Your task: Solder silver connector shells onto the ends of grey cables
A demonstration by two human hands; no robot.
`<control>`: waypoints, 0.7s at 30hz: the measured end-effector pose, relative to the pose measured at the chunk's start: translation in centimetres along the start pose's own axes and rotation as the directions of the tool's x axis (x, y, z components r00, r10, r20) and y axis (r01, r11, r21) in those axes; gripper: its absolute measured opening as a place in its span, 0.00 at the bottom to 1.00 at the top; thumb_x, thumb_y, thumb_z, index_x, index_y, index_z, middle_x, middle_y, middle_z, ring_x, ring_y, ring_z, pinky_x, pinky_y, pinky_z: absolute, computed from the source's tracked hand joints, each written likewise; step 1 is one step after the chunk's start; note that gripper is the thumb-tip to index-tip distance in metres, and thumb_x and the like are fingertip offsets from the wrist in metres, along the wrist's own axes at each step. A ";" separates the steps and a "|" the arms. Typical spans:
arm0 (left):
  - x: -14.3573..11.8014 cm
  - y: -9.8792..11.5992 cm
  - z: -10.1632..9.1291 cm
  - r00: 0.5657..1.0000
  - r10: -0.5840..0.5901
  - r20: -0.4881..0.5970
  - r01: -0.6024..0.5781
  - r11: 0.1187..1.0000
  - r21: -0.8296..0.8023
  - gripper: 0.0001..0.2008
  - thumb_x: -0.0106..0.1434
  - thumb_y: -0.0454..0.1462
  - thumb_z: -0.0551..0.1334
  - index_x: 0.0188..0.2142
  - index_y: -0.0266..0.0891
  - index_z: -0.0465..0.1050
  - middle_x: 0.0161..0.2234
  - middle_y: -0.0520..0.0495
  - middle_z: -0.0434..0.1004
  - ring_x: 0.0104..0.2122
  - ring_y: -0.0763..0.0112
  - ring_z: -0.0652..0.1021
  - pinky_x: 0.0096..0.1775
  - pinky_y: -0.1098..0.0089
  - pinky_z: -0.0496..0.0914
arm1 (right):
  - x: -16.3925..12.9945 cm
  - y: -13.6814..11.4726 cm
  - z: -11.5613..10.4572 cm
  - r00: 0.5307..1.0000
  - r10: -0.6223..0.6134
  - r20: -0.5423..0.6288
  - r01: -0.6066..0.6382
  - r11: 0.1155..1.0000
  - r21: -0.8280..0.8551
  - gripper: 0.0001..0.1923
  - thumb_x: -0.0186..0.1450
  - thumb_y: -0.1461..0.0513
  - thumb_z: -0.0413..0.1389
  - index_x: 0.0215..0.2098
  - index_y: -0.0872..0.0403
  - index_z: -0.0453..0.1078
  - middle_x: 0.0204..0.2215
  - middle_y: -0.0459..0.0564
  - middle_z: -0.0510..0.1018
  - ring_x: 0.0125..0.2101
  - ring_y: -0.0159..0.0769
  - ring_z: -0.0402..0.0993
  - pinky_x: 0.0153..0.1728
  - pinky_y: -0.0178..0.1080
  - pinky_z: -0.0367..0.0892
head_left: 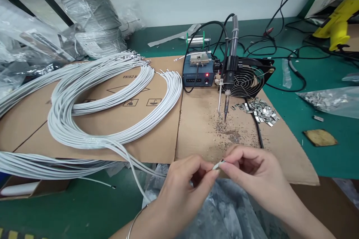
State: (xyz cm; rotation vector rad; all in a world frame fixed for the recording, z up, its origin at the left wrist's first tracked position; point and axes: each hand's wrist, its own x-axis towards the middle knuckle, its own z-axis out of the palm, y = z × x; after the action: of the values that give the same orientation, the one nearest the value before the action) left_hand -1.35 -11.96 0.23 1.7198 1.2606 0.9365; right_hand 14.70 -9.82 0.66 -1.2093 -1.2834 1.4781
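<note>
I see a green workbench mat (308, 127) with flat brown cardboard sheets (157, 134) laid over it, the near edge just beyond my hands. Grey crinkled plastic bagging (224, 209) sits directly under both hands.

The thing in hand is a thin white wire end (218, 164), short visible stretch, with a tiny metal tip I can't make out clearly. It sits between the two hands, above the bagging.

My left hand (182, 186) comes in from the lower left, thumb and forefinger pinched together on the wire end; a thin metal bangle (134, 222) is on that wrist. My right hand (252, 175) comes from the lower right, fingertips closed on the same wire end from the other side, other fingers curled loosely.

Left of the left hand, a big coil of white-grey cables (112, 104) lies on the cardboard. Beyond the right hand: solder-speckled cardboard, a pile of small silver metal clips (260, 111), a black soldering iron held tip-down in a stand (228, 78), a blue soldering station with a red light (198, 76), and a black round-grille fan (249, 78). Far back right, a yellow tool (336, 22).
</note>
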 end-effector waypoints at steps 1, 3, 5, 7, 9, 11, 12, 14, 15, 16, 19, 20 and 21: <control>0.0 0.0 0.1 1.000 -0.021 -0.002 0.021 0.999 -0.035 0.08 0.60 0.34 0.58 0.25 0.36 0.66 0.18 0.56 0.62 0.19 0.81 0.64 0.22 0.78 0.59 | -0.1 0.2 0.2 0.999 -0.028 -0.025 0.030 0.998 0.058 0.08 0.56 0.63 0.61 0.20 0.55 0.68 0.18 0.43 0.68 0.19 0.28 0.60 0.18 0.31 0.55; 0.1 0.1 0.5 0.996 -0.095 0.001 0.094 0.986 -0.140 0.08 0.61 0.36 0.58 0.25 0.37 0.66 0.19 0.56 0.63 0.18 0.81 0.66 0.21 0.78 0.60 | -0.3 0.8 0.9 0.994 -0.080 -0.081 0.093 0.980 0.175 0.08 0.56 0.64 0.61 0.21 0.54 0.69 0.19 0.43 0.68 0.19 0.27 0.60 0.18 0.30 0.57; 0.2 0.2 0.9 0.984 -0.178 0.020 0.177 0.949 -0.260 0.08 0.61 0.37 0.57 0.26 0.37 0.65 0.19 0.56 0.64 0.17 0.81 0.67 0.20 0.79 0.61 | -0.4 1.4 1.5 0.988 -0.105 -0.111 0.131 0.954 0.269 0.07 0.58 0.65 0.60 0.22 0.54 0.70 0.20 0.43 0.68 0.20 0.27 0.60 0.19 0.30 0.58; 0.3 0.1 1.1 0.971 -0.234 0.047 0.236 0.908 -0.347 0.08 0.62 0.38 0.57 0.27 0.38 0.65 0.18 0.56 0.64 0.16 0.81 0.67 0.19 0.80 0.61 | -0.5 1.9 2.0 0.985 -0.113 -0.130 0.151 0.928 0.341 0.06 0.58 0.64 0.59 0.23 0.53 0.71 0.21 0.43 0.67 0.21 0.28 0.61 0.20 0.29 0.59; 0.3 0.1 1.1 0.966 -0.253 0.061 0.257 0.892 -0.372 0.08 0.61 0.39 0.58 0.27 0.38 0.65 0.18 0.56 0.64 0.15 0.82 0.67 0.18 0.80 0.60 | -0.4 2.1 2.1 0.987 -0.106 -0.125 0.146 0.915 0.375 0.06 0.58 0.64 0.59 0.23 0.53 0.70 0.21 0.43 0.67 0.21 0.27 0.60 0.20 0.29 0.59; 0.3 0.0 0.9 0.971 -0.231 0.057 0.237 0.914 -0.330 0.08 0.61 0.38 0.58 0.27 0.38 0.66 0.19 0.56 0.65 0.16 0.82 0.68 0.19 0.80 0.61 | -0.1 1.8 1.8 0.992 -0.088 -0.093 0.114 0.935 0.336 0.06 0.57 0.63 0.60 0.24 0.53 0.69 0.21 0.42 0.67 0.19 0.27 0.58 0.19 0.30 0.58; 0.2 0.0 0.8 0.977 -0.208 0.054 0.214 0.932 -0.291 0.08 0.61 0.38 0.58 0.27 0.37 0.66 0.19 0.56 0.65 0.16 0.81 0.67 0.19 0.79 0.61 | 0.1 1.6 1.4 0.995 -0.072 -0.071 0.090 0.954 0.286 0.05 0.57 0.63 0.60 0.25 0.53 0.69 0.20 0.42 0.66 0.18 0.27 0.58 0.18 0.30 0.58; 0.2 0.0 0.6 0.988 -0.148 0.049 0.155 0.967 -0.202 0.08 0.61 0.36 0.58 0.26 0.37 0.66 0.19 0.55 0.64 0.17 0.81 0.66 0.21 0.79 0.61 | 0.4 0.9 0.4 0.999 -0.033 -0.018 0.035 0.989 0.141 0.04 0.55 0.63 0.61 0.27 0.53 0.69 0.18 0.41 0.65 0.17 0.27 0.57 0.17 0.30 0.57; 0.3 0.0 0.5 0.992 -0.117 0.043 0.122 0.980 -0.160 0.08 0.61 0.36 0.58 0.26 0.37 0.67 0.19 0.55 0.64 0.18 0.81 0.65 0.21 0.78 0.60 | 0.6 0.5 -0.1 1.000 -0.013 0.006 0.013 0.998 0.062 0.04 0.55 0.63 0.61 0.28 0.53 0.70 0.17 0.40 0.63 0.17 0.27 0.56 0.17 0.30 0.56; 0.3 0.0 0.5 0.995 -0.090 0.036 0.094 0.988 -0.123 0.08 0.61 0.35 0.57 0.26 0.37 0.66 0.18 0.55 0.64 0.18 0.81 0.65 0.21 0.78 0.60 | 0.7 0.1 -0.5 1.000 0.006 0.028 -0.006 1.000 -0.006 0.03 0.55 0.63 0.60 0.27 0.53 0.70 0.16 0.40 0.62 0.17 0.27 0.56 0.17 0.31 0.54; 0.5 0.0 0.5 0.999 -0.040 0.004 0.040 0.997 -0.065 0.08 0.61 0.35 0.57 0.25 0.37 0.66 0.18 0.55 0.63 0.19 0.80 0.64 0.22 0.78 0.59 | 0.6 -0.7 -1.0 0.998 0.028 0.053 -0.022 0.994 -0.103 0.06 0.56 0.61 0.60 0.22 0.54 0.70 0.15 0.42 0.63 0.17 0.28 0.56 0.16 0.31 0.53; 0.5 0.0 0.6 0.999 -0.039 -0.006 0.038 0.997 -0.067 0.09 0.61 0.35 0.58 0.24 0.37 0.65 0.18 0.55 0.63 0.19 0.80 0.64 0.22 0.78 0.59 | 0.5 -0.7 -0.7 0.999 0.015 0.031 -0.012 0.996 -0.090 0.08 0.55 0.61 0.60 0.21 0.54 0.69 0.15 0.43 0.65 0.17 0.28 0.57 0.16 0.31 0.53; 0.6 0.0 0.8 0.999 -0.049 -0.014 0.048 0.996 -0.081 0.09 0.61 0.35 0.58 0.24 0.37 0.65 0.18 0.55 0.63 0.19 0.80 0.65 0.21 0.78 0.59 | 0.4 -0.7 -0.4 1.000 0.000 -0.008 0.000 0.998 -0.055 0.09 0.55 0.61 0.61 0.20 0.54 0.69 0.15 0.43 0.66 0.18 0.29 0.58 0.17 0.31 0.55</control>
State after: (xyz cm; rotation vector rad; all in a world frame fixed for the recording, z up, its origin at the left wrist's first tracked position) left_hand -0.53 -11.54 -0.03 1.6159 1.2524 0.9613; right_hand 14.97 -9.30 1.25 -1.2495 -1.3262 1.4447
